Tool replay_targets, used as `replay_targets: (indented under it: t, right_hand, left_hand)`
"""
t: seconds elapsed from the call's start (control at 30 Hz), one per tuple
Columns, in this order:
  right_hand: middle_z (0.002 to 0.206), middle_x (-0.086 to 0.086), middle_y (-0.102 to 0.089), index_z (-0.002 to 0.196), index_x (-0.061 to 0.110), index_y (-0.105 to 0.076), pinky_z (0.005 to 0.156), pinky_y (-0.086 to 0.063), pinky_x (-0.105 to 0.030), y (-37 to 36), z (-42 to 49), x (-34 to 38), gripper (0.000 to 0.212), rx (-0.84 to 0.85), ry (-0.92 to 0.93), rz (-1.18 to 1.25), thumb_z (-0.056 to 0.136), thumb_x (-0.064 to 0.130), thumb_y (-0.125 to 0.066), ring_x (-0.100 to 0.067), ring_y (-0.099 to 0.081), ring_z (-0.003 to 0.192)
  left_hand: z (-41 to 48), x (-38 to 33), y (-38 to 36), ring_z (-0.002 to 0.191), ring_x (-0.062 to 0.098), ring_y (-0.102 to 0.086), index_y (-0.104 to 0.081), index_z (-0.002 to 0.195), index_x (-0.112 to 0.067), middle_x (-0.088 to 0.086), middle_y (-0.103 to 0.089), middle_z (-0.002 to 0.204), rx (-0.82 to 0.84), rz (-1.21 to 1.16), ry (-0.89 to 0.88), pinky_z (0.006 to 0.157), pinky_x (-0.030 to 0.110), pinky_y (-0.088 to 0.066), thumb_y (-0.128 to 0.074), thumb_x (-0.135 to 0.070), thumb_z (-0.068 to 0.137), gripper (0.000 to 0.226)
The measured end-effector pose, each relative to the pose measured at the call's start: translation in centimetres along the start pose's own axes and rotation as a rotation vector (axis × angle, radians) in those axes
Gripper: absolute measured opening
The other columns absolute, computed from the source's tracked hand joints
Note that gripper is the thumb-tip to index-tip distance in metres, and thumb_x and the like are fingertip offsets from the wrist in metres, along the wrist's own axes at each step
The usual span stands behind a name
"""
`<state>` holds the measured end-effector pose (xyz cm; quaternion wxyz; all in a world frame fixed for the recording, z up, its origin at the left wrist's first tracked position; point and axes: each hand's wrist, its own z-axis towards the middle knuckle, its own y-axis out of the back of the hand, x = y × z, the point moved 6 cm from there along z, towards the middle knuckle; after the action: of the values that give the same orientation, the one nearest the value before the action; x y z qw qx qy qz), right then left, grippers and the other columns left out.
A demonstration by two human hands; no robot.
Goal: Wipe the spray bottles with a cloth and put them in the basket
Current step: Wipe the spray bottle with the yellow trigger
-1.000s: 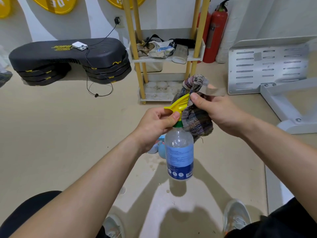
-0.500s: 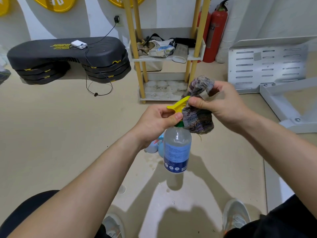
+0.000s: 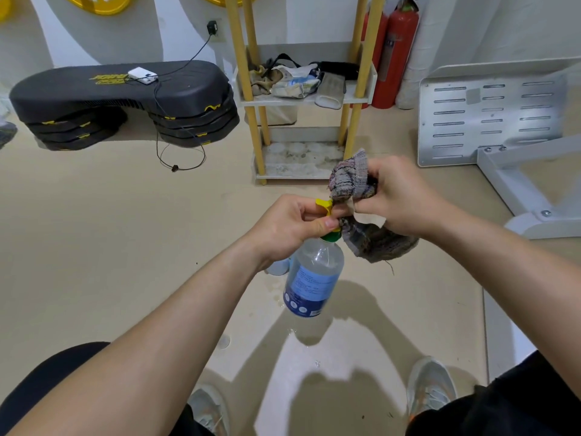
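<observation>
Step platform (image 3: 119,96): sitting far left by the wall, black with yellow marks, stacked on risers.
White device (image 3: 142,75): lying on top of the platform, a dark cable running from it up to a wall plug and another looping down to the floor.
Left hand (image 3: 289,229): reaching in from the lower left, fingers curling tight round the top of the spray bottle, thumb pressing just above the green collar.
Spray bottle (image 3: 314,278): hanging below the left hand in mid-air over the beige floor (image 3: 94,247), clear body with a blue label, tilting slightly, its base nearer the camera.
Yellow spray head (image 3: 324,205): poking out between the left fingers, touching the cloth.
Shelf rack (image 3: 301,100): standing behind the hands, yellow posts, white shelves, the middle one carrying a jumble of bags and rags.
Cloth (image 3: 377,242): bunching up, grey and striped, one end rising above the right hand, the other drooping beside the bottle's shoulder.
Right hand (image 3: 405,196): coming in from the right, fingers curling and pinching the cloth against the spray head.
Fire extinguishers (image 3: 396,58): standing upright, red, just right of the rack.
Metal panel (image 3: 490,114): lying far right, white, slotted, on a white frame.
Shoes (image 3: 430,387): planted on the floor at the bottom edge.
</observation>
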<state>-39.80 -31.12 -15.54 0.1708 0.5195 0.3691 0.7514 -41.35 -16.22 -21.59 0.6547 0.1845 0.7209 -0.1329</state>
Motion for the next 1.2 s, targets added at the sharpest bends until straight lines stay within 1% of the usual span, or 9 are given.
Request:
replay_targets:
  t: [0.07,0.23,0.4,0.5,0.63,0.7,1.03,1.1,1.2]
  right_hand:
    - [0.079,-0.006,-0.073,0.088,0.007,-0.073,0.071,-0.055,-0.043,0.0,-0.1,0.3,0.012,-0.031,0.006,-0.047,0.077,0.002,-0.076,-0.021,-0.068,0.076]
    - [0.071,0.028,-0.07,0.081,0.03,-0.068,0.067,-0.047,-0.008,0.8,-0.5,1.2,0.049,0.034,-0.026,0.173,0.073,-0.019,-0.067,0.013,-0.064,0.072]
    - [0.065,0.032,-0.066,0.076,0.027,-0.066,0.061,-0.043,-0.004,0.2,-0.6,1.2,0.044,0.003,-0.02,0.224,0.071,-0.016,-0.075,0.015,-0.061,0.063]
    - [0.071,0.031,-0.069,0.081,0.03,-0.07,0.068,-0.046,-0.007,0.3,-0.5,1.0,0.042,-0.046,-0.009,0.244,0.071,-0.009,-0.08,0.015,-0.062,0.069]
    - [0.078,0.011,-0.075,0.093,0.01,-0.073,0.072,-0.053,-0.016,0.3,-0.7,0.0,0.015,-0.078,-0.053,0.56,0.083,-0.001,-0.076,0.0,-0.068,0.075]
    - [0.076,0.007,-0.075,0.089,0.009,-0.071,0.069,-0.055,-0.021,0.5,-0.8,-1.0,0.004,-0.215,-0.135,0.703,0.092,0.006,-0.069,-0.005,-0.069,0.071]
    - [0.107,-0.012,-0.075,0.109,0.008,-0.067,0.094,-0.058,-0.049,2.6,-1.1,-4.3,0.032,-0.575,-0.425,1.108,0.102,0.036,-0.053,-0.03,-0.072,0.104]
    - [0.112,-0.015,-0.075,0.117,0.007,-0.066,0.088,-0.059,-0.049,2.0,-1.3,-4.8,0.041,-0.55,-0.493,1.131,0.103,0.041,-0.05,-0.03,-0.073,0.103]
    - [0.115,-0.019,-0.073,0.112,0.008,-0.07,0.099,-0.053,-0.051,-1.2,-1.4,-4.4,0.045,-0.373,-0.552,1.068,0.103,0.045,-0.046,-0.034,-0.071,0.108]
  left_hand:
    - [0.0,0.0,0.0,0.081,0.01,-0.073,-0.073,0.105,-0.008,0.002,-0.076,0.088,-0.005,-0.014,0.0,0.081,0.022,-0.058,-0.062,0.005,0.094,0.02]
    - [0.1,0.0,0.6,0.083,0.012,-0.073,-0.074,0.101,-0.009,-0.002,-0.078,0.087,-0.016,-0.023,-0.012,0.083,0.024,-0.057,-0.064,0.003,0.094,0.017]
    - [-0.1,-0.1,0.1,0.078,0.007,-0.071,-0.073,0.104,-0.011,-0.005,-0.077,0.082,0.01,0.008,-0.023,0.077,0.02,-0.055,-0.062,0.006,0.094,0.023]
    - [-0.3,-0.3,-0.2,0.075,0.005,-0.072,-0.072,0.098,-0.009,-0.006,-0.077,0.079,-0.006,-0.012,-0.023,0.075,0.017,-0.055,-0.061,0.006,0.095,0.018]
    - [-0.2,-0.7,0.2,0.075,0.006,-0.072,-0.072,0.095,-0.006,-0.005,-0.077,0.079,-0.065,-0.042,-0.037,0.073,0.018,-0.055,-0.06,0.001,0.097,0.015]
    - [-0.2,-0.5,0.5,0.079,0.01,-0.073,-0.073,0.096,-0.008,-0.002,-0.078,0.084,-0.083,-0.053,-0.038,0.077,0.021,-0.057,-0.06,0.0,0.097,0.016]
    - [-0.2,-1.1,2.8,0.095,0.018,-0.072,-0.068,0.113,-0.002,0.007,-0.077,0.098,-0.304,-0.277,-0.099,0.09,0.029,-0.058,-0.057,-0.006,0.1,0.018]
    - [-0.3,-1.6,3.4,0.093,0.016,-0.073,-0.067,0.114,-0.001,0.006,-0.077,0.097,-0.338,-0.328,-0.106,0.085,0.025,-0.058,-0.056,-0.006,0.1,0.019]
    - [-0.3,-2.0,3.8,0.09,0.014,-0.074,-0.067,0.114,-0.001,0.006,-0.078,0.096,-0.404,-0.378,-0.111,0.079,0.021,-0.057,-0.057,-0.008,0.1,0.018]
